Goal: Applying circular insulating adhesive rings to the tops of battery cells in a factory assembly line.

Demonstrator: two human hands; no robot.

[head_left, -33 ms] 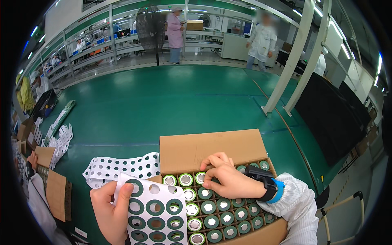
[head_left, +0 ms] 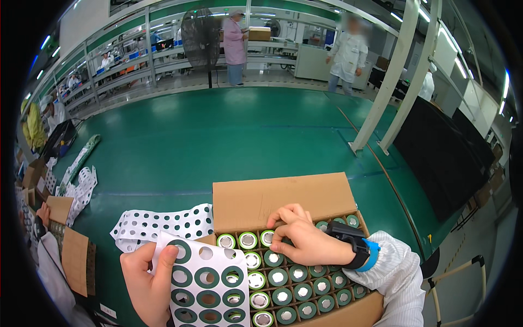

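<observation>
The left hand [head_left: 146, 283] pinches a white sheet [head_left: 210, 286] of dark green rings by its left edge, thumb on top, fingers beneath; the sheet lies slanted over the near-left corner of the box [head_left: 283, 200], and several of its rings are already gone, leaving round holes. The right hand [head_left: 305, 240] is curled over the far rows of cells [head_left: 283, 278], fingertips pressed together on a cell top near the raised cardboard flap; whether a ring sits under them is hidden, so it cannot be told if that hand grasps anything or only presses. The cells stand upright, packed in rows inside the box; most wear green rings on top, while a few at the left show bare metal rims. A black wrist device with a blue band [head_left: 359, 252] sits on the right wrist, above a white sleeve [head_left: 397, 283]. To do this well, the ring should probably be centred on the cell before being pressed flat all round, and the sheet kept steady and close so each peel is short. A spent sheet [head_left: 158, 222] full of holes lies on the green floor [head_left: 218, 141] just left of the box; two people stand well away by the shelving.
</observation>
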